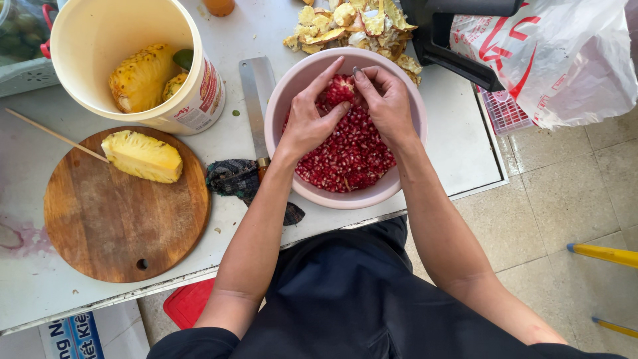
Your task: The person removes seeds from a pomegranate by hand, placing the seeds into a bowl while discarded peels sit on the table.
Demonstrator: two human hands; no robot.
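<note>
Both forearms run up from the dark lap at six o'clock and converge over the pink bowl [392, 189] sitting at the near edge of the white tabletop [458, 139]. The bowl is heaped with loose red pomegranate seeds [349, 159], and at its far side, toward twelve o'clock, sits the pomegranate chunk [340, 90], pinched between the two hands. The left hand [307, 119] comes in from seven o'clock, fingers curled around the chunk's left flank, index stretched toward the rim; the right hand [389, 106] closes in from four o'clock, fingertips pressed on its top right. Both are partly curled and gripping the piece, about equally near it. Just left of the bowl a cleaver [256, 100] lies blade away, over a dark cloth [232, 178]. Farther at nine o'clock, a pineapple wedge [141, 156] rests on a round wooden board [119, 219]; beyond, a white bucket [193, 106] and a peel pile [352, 26].
</note>
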